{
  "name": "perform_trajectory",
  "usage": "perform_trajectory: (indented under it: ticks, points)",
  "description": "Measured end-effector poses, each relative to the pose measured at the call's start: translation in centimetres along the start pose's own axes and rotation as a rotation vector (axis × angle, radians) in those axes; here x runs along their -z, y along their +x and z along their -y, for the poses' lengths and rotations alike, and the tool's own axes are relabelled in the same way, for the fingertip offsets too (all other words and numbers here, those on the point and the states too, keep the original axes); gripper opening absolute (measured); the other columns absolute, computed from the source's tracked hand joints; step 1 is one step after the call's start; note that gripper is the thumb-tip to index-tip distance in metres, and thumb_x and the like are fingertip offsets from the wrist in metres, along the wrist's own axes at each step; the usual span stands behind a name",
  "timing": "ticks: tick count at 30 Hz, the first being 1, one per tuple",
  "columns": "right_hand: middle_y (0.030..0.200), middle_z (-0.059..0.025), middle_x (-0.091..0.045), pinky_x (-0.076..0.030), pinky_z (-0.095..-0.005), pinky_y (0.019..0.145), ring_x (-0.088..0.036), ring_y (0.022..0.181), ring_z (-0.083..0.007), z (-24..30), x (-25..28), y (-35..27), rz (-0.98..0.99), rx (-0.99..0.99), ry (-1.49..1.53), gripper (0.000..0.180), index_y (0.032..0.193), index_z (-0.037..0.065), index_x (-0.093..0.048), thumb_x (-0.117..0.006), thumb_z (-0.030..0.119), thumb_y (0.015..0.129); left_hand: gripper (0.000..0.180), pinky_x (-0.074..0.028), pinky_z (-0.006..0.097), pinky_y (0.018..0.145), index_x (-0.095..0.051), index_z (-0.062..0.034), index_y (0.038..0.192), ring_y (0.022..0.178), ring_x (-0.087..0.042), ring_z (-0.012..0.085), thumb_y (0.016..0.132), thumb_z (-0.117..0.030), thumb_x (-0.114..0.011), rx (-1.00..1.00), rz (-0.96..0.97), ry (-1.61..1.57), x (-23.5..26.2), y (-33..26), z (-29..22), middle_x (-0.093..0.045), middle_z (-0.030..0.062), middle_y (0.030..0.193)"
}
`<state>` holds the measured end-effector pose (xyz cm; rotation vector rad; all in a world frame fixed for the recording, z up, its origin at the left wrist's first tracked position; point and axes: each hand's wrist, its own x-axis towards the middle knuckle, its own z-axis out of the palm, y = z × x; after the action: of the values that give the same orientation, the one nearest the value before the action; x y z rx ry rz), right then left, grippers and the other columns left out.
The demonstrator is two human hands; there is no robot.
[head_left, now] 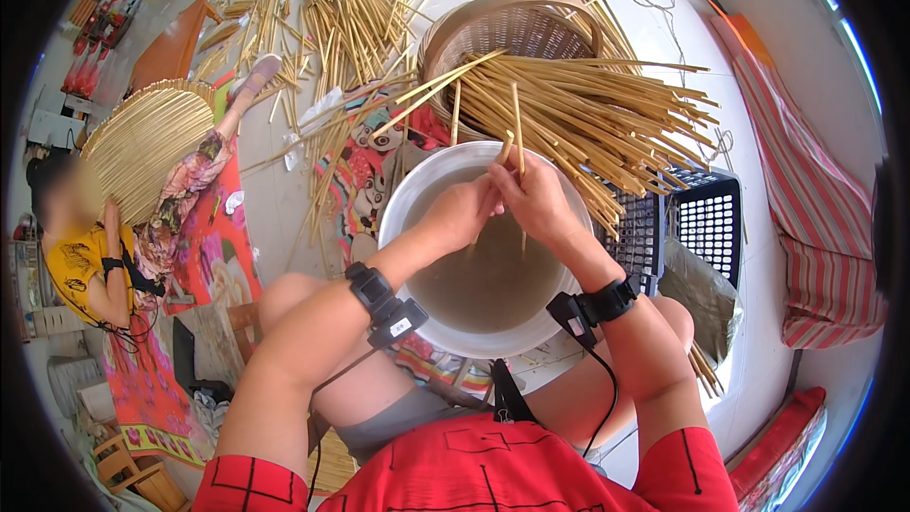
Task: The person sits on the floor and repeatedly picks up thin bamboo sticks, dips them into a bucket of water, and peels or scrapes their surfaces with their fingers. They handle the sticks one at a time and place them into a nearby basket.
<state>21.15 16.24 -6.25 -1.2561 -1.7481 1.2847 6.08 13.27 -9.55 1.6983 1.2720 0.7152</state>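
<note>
Both my hands are close together above a round white basin (403, 192) of murky brownish water (488, 299) between my knees. My right hand (538, 197) grips a thin yellow-brown stalk (517, 114) that stands up out of the fingers. Its lower end hangs over the water. My left hand (464, 211) meets the right one, its fingers closed around a second, slanted stalk (505, 147). The fingertips overlap, so the exact hold is partly hidden. Another short stalk (456, 109) rises at the basin's far rim.
Behind the basin, a woven basket (445, 38) lies with a large bundle of stalks (578, 109). A dark plastic crate (706, 228) stands to the right. More stalks (351, 14) litter the far floor. At left sits another person (81, 265) with a round woven stalk panel (152, 147).
</note>
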Motion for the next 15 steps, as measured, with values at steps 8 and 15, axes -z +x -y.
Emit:
perform_trajectory:
  ticks: [8, 15]
  points:
    - [0.073, -0.0157, -0.056, -0.046, -0.0367, 0.062, -0.056, 0.066, -0.0298, 2.5, 2.8, 0.5, -0.176, 0.163, -0.092, 0.016, 0.090, -0.001, -0.055, -0.054, 0.015, 0.093, 0.025, -0.047, 0.040, 0.073, -0.057, -0.0026, 0.092, 0.081, -0.063, 0.0320, 0.095, -0.023, -0.043, 0.161, 0.274, 0.102, -1.0, -2.7, 2.9, -0.064, 0.0156, 0.084]
    - [0.070, -0.0065, -0.058, -0.047, -0.0309, 0.063, -0.055, 0.065, -0.0152, 4.1, 3.4, 0.6, -0.239, 0.138, 0.028, 0.017, 0.093, 0.001, -0.054, -0.051, 0.016, 0.097, 0.026, -0.048, 0.042, 0.079, -0.061, -0.0015, 0.102, 0.087, -0.062, 0.0362, 0.089, -0.023, -0.055, 0.237, 0.530, 0.490, -0.8, -5.1, 6.7, -0.064, 0.0196, 0.088]
